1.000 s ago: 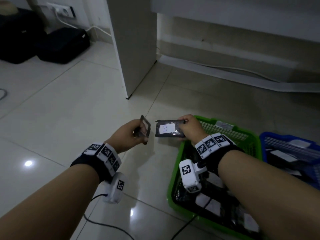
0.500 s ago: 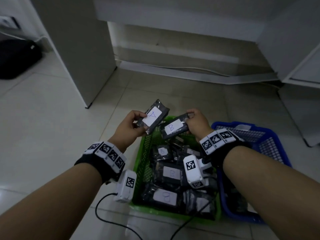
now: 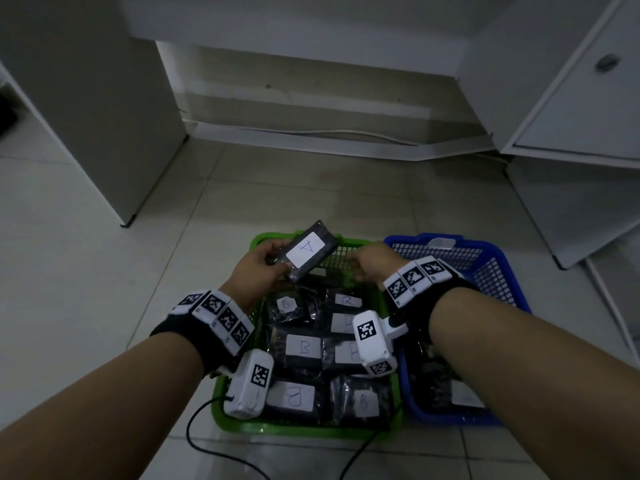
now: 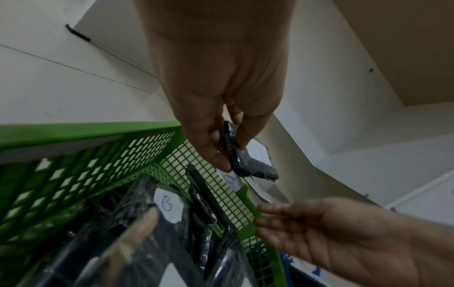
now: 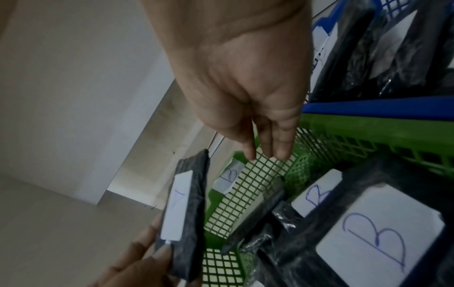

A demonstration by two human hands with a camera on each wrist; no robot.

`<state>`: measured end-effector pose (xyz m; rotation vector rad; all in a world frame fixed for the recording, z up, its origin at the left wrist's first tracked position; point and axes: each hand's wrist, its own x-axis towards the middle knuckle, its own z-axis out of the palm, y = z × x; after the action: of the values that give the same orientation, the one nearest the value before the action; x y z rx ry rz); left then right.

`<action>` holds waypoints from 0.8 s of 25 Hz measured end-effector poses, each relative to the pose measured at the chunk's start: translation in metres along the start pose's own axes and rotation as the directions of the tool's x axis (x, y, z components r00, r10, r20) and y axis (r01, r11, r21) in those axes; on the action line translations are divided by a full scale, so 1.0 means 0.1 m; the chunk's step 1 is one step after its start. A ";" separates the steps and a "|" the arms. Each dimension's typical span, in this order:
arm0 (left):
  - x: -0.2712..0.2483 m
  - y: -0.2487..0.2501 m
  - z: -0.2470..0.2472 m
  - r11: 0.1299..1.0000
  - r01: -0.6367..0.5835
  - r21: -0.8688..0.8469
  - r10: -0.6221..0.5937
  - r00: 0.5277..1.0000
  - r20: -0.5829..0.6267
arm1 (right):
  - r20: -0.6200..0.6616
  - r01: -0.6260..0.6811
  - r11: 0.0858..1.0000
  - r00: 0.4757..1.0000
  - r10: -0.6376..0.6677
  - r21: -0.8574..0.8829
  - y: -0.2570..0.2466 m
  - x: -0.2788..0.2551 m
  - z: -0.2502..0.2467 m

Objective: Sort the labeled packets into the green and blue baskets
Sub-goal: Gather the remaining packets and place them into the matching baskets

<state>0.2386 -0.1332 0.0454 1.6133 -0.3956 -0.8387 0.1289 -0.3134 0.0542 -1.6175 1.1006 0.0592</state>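
**Q:** Head view first: where is the packet in play?

**A:** The A packet (image 3: 309, 252) is up over the far left corner of the green basket (image 3: 239, 415), pinched at its lower end by the left hand (image 3: 260, 268), label facing up. It reads as a slim, dark, plastic-wrapped slab: probably light and fairly stiff, with a slick wrapper, so gripping the edges with thumb against fingers looks sounder than holding the glossy faces.

**Q:** And the right hand?

**A:** The right hand (image 3: 374, 263) hovers over the green basket's far rim with straight fingers (image 5: 277, 143), carrying nothing.

**Q:** What lies below?

**A:** B packets (image 3: 304, 348) fill the green basket. The blue basket (image 3: 453, 419) sits touching it on the right and holds more dark packets; their labels are too dim to read, so I can only guess they are A's.
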 end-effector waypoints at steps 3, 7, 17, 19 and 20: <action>0.05 0.16 0.21 0.995 -0.023 0.098 0.015 0.997 0.082 | -0.019 0.051 0.974 0.999 -0.048 0.223 -0.18 -0.05 -0.22; 0.15 0.58 0.60 0.968 -0.082 0.236 0.029 0.975 0.220 | -0.040 0.153 0.985 0.988 -0.150 0.085 -0.14 -0.13 -0.63; 0.37 0.19 1.61 0.597 -0.244 0.764 0.033 0.959 0.280 | -0.273 0.032 0.978 0.962 0.026 0.205 0.89 -0.04 -1.73; 0.30 -0.04 1.73 0.700 -0.184 0.690 0.082 0.981 0.178 | -0.247 0.021 0.951 0.967 0.059 0.308 1.05 -0.02 -1.79; 0.27 -0.14 1.77 0.732 -0.173 0.659 0.104 0.984 0.143 | -0.252 0.026 0.939 0.965 0.066 0.343 1.10 0.00 -1.82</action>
<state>0.1294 -0.2737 0.0197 2.1765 -0.9656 -0.6918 -0.0334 -0.4508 0.0407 -1.3206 1.2503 -0.3267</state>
